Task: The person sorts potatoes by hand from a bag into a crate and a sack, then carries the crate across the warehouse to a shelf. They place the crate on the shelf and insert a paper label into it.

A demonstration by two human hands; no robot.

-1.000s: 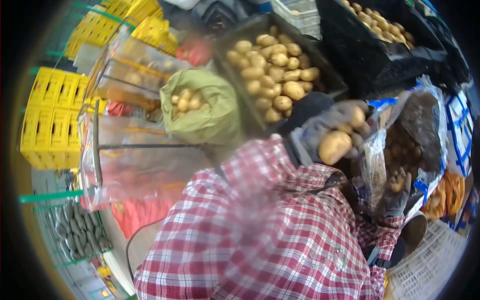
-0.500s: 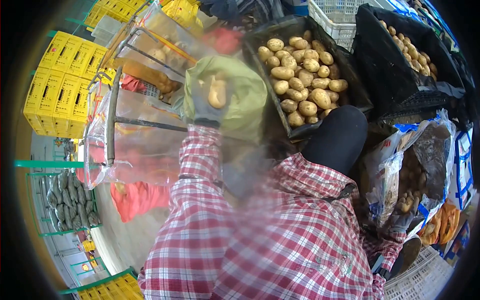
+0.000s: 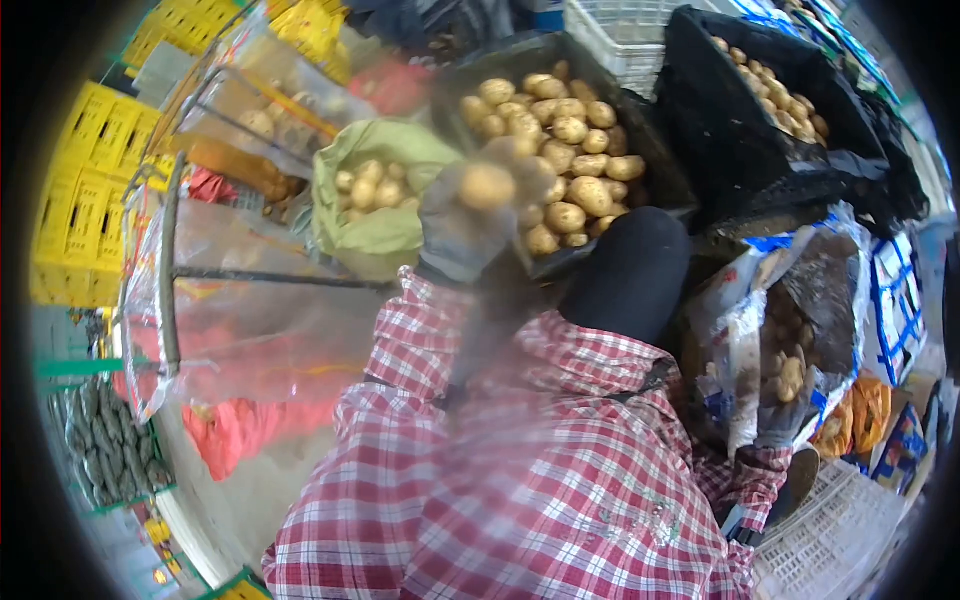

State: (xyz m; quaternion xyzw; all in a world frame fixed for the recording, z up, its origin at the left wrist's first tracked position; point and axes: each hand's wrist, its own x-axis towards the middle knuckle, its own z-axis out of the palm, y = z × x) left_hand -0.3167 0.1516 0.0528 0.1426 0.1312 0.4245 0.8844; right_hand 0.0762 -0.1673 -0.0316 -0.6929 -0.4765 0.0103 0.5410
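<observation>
My left hand [image 3: 462, 230], in a grey glove, is between the green sack and the black-lined crate, with its fingers around a potato [image 3: 487, 187]; motion blurs both. The open green sack [image 3: 385, 235] holds several potatoes [image 3: 372, 187]. Many potatoes [image 3: 590, 193] fill the black-lined crate [image 3: 655, 205] beside my knee. Far to the right, my gloved right hand [image 3: 785, 420] is closed on a small potato [image 3: 790, 378] at the mouth of a plastic-lined container [image 3: 745, 330]. More potatoes lie dimly inside that container.
A metal frame [image 3: 170, 270] hung with clear plastic stands at left, near a red sack [image 3: 250, 430]. Yellow crates [image 3: 85, 200] are stacked behind it. Another black-lined crate of potatoes [image 3: 690, 130] stands at upper right. A white crate [image 3: 830, 540] lies at lower right.
My left hand has moved right, from over the green sack toward the potato crate, uncovering potatoes in the sack. A potato is in it in both frames. The whole view has shifted slightly.
</observation>
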